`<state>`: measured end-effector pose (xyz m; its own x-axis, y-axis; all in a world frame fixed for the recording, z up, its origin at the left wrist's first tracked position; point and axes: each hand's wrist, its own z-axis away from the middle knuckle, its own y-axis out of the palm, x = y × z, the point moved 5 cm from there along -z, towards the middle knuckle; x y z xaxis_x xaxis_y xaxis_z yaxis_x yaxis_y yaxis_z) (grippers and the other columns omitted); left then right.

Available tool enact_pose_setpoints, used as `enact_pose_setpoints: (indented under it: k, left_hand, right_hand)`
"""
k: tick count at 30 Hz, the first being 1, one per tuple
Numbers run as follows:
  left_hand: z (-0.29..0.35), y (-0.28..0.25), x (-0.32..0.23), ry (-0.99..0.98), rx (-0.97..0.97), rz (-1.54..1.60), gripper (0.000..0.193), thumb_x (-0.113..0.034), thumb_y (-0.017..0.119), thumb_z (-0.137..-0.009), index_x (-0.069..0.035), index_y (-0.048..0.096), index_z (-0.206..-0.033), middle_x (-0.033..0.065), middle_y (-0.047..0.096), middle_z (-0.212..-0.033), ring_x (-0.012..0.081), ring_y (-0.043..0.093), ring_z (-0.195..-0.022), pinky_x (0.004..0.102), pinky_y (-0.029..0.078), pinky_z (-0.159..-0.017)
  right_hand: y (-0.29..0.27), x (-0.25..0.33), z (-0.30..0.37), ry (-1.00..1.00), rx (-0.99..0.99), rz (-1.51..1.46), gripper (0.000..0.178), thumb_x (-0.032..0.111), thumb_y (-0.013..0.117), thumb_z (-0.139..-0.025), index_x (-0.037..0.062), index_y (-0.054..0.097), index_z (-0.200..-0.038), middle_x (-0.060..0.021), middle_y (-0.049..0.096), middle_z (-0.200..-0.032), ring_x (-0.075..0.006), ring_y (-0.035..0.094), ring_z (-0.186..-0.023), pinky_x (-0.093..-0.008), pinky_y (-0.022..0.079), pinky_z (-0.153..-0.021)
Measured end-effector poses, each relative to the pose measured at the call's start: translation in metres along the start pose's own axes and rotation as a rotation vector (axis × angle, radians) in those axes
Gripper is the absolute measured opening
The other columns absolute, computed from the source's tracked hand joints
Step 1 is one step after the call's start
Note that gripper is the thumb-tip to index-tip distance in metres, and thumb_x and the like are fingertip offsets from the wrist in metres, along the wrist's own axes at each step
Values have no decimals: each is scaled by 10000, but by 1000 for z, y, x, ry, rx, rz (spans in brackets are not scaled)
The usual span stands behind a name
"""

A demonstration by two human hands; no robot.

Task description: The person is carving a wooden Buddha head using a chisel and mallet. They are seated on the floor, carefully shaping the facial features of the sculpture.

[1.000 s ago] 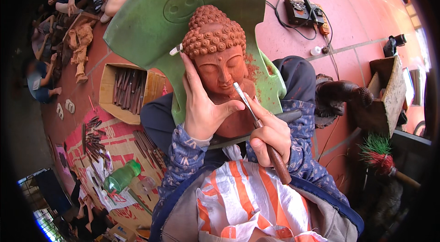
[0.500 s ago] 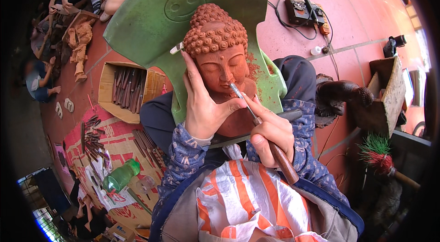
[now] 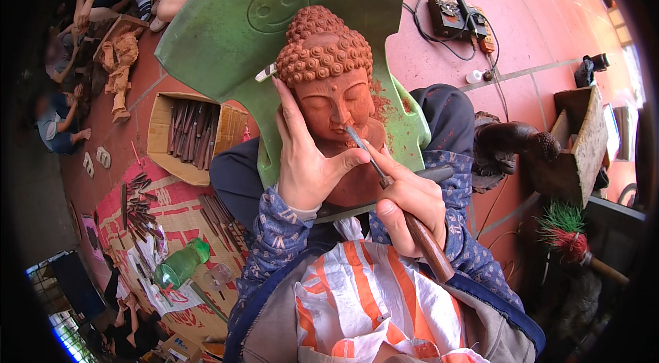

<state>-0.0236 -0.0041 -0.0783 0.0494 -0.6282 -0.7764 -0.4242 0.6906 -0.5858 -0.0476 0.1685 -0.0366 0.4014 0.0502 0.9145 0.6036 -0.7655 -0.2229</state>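
A reddish wooden Buddha bust (image 3: pixel 333 98) with carved curls rests upright against a green plastic chair (image 3: pixel 226 40) between my knees. My left hand (image 3: pixel 305 157) cups the side of the head, fingers along the cheek and thumb stretched toward the chin. In my right hand (image 3: pixel 412 205) is a carving chisel (image 3: pixel 429 246) with a brown wooden handle. Its metal tip touches the bust near the mouth, close to my left thumb. Reddish wood shavings (image 3: pixel 390 112) lie on the chair beside the bust. A small white-and-dark object (image 3: pixel 265 72) shows behind the head.
To the left, a cardboard box (image 3: pixel 160 131) holds several chisels; more tools (image 3: pixel 139 205) lie on a mat near a green bottle (image 3: pixel 182 263). A corded black device (image 3: pixel 449 16), a dark carved figure (image 3: pixel 511 140) and a wooden box (image 3: pixel 583 146) stand right. People sit at far left.
The chisel handle's end has swung slightly right and down with my right hand, and the tip stays near the mouth. The bust has turned or shifted very slightly right.
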Motion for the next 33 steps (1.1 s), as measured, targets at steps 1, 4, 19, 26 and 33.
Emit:
enact_pose_setpoints:
  k: [1, 4, 19, 26, 33]
  left_hand:
    - [0, 0, 0, 1, -1, -3, 1457, -743, 729, -588, 66, -64, -1503, 382, 297, -1366, 494, 395, -1264, 497, 367, -1047]
    - [0, 0, -1, 1, -2, -18, 1454, -744, 728, -591, 68, -61, -1503, 381, 304, -1356, 490, 408, -1249, 495, 373, -1038]
    - [1, 2, 2, -17, 26, 24, 1427, -684, 764, -622, 66, -72, -1503, 356, 313, -1344, 466, 412, -1249, 483, 372, -1036]
    - [1, 1, 3, 5, 19, 10, 1471, -696, 779, -581, 65, -80, -1502, 350, 302, -1356, 465, 390, -1269, 481, 358, -1054]
    - [1, 1, 3, 0, 19, -20, 1478, -702, 775, -577, 69, -84, -1499, 367, 308, -1344, 478, 398, -1258, 484, 363, -1050]
  right_hand:
    - [0, 0, -1, 8, 5, 0, 133, 67, 628, -806, -19, 576, -721, -405, 562, -1179, -466, 636, -1047, -577, 411, -1017]
    - [0, -2, 0, -8, 7, 15, 137, 69, 634, -802, -21, 571, -720, -398, 554, -1208, -477, 611, -1096, -586, 392, -1030]
    - [9, -18, 3, -152, 24, 87, 210, 123, 686, -788, 4, 537, -701, -389, 483, -1323, -497, 490, -1265, -638, 294, -1072]
    - [2, -15, 5, -115, 26, -45, 184, 91, 624, -819, -22, 540, -700, -426, 487, -1283, -518, 494, -1247, -626, 269, -1087]
    - [1, -14, 4, -84, 5, -60, 204, 100, 605, -834, -33, 548, -690, -433, 513, -1238, -502, 540, -1204, -594, 280, -1098]
